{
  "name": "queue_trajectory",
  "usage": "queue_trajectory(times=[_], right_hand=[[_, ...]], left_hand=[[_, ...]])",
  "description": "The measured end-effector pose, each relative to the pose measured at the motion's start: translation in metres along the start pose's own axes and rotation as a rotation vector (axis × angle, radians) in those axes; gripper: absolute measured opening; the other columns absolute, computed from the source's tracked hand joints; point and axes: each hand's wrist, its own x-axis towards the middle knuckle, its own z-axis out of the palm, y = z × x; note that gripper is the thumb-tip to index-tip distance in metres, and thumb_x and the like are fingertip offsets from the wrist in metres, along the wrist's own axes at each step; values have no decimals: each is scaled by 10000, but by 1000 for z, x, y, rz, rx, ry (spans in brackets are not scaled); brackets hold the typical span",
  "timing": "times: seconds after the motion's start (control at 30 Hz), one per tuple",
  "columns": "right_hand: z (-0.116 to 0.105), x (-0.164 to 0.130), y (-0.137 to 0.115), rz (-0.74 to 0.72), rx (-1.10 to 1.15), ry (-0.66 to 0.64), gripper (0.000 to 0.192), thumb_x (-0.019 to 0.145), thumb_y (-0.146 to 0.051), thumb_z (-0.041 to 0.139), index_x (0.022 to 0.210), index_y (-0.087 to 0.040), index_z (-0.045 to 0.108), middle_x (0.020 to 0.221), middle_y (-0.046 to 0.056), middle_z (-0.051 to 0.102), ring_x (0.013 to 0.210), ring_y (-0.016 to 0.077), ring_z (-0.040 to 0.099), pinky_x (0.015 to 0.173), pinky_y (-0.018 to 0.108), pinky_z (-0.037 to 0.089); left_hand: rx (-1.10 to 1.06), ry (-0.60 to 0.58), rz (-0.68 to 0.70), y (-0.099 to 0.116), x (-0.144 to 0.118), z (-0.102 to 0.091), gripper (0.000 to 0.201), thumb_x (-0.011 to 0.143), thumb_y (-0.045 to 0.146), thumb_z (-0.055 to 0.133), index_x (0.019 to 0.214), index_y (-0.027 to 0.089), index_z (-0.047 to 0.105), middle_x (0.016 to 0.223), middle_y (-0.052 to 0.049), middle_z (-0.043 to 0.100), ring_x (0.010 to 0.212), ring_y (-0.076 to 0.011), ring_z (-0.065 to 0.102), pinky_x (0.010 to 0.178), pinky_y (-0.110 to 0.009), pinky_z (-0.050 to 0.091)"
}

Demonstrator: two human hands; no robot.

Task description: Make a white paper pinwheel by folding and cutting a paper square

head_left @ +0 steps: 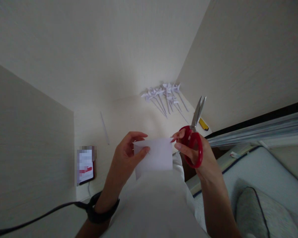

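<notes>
Our left fingers (140, 152) pinch the left edge of a folded white paper (155, 157), thumb on the near face and fingertips curled over the top. The left hand (125, 155) holds it up in front of our chest, above the near desk (119, 122) edge. Our right hand (196, 153) is closed through the red loops of the scissors (195, 138), blades shut and pointing up and away, while its forefinger steadies the paper's right corner.

We judge this to be lining up before a cut; the blades would have to open and swing down to the paper's edge.

Walls close in left and behind. A phone (85, 165) lies near left, paper pinwheels (164, 96) far right, a bed (263, 172) to our right.
</notes>
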Motion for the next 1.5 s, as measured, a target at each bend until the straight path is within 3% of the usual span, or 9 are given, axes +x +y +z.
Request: queue_trajectory(times=[0.33,0.57,0.73,0.83,0.97,1.13,1.5], right_hand=[[10,-2,-3,34,-85,28,281,723,-278,798,802,-237,531,747,-31,587,611,131,499,540,249,380],[10,-5,-9,-41,-344,-47,161,789,-190,721,799,-226,564,769,-26,613,662,140,512,630,266,412],[15,-7,-11,-63,-354,-117,128,806,-156,698,817,-228,594,778,-28,634,695,144,559,646,261,430],[15,-6,-10,-88,-257,-76,121,822,-191,694,823,-240,583,829,-11,662,765,167,610,696,286,457],[13,-7,-11,-108,-211,29,164,798,-219,718,810,-248,558,833,-2,663,759,176,607,628,280,442],[16,-7,-11,-68,-260,-40,150,785,-201,723,817,-230,579,817,-5,645,648,141,528,592,269,410],[19,-6,-6,-133,-414,-10,144,814,-143,668,817,-241,563,778,-16,625,671,157,514,636,288,398]], left_hand=[[124,-122,-5,7,-5,3,181,769,164,676,943,200,645,944,-31,684,894,-173,647,671,-218,513],[295,-188,109,12,-1,4,135,786,158,673,913,203,675,930,-28,728,882,-171,684,846,-287,540],[444,-259,172,19,0,9,70,831,179,629,815,202,693,803,-13,741,759,-170,684,735,-266,522],[463,-212,176,20,-1,10,92,823,164,623,779,199,696,771,-5,741,721,-162,670,699,-250,495],[394,-152,142,15,-1,7,92,802,155,624,771,194,702,770,-6,743,708,-163,664,659,-238,483],[332,-154,115,11,-2,10,79,819,193,631,819,195,709,784,-11,745,725,-172,675,649,-238,492],[534,-150,358,23,0,20,97,836,129,632,793,193,691,774,-8,720,716,-149,650,701,-241,498]])
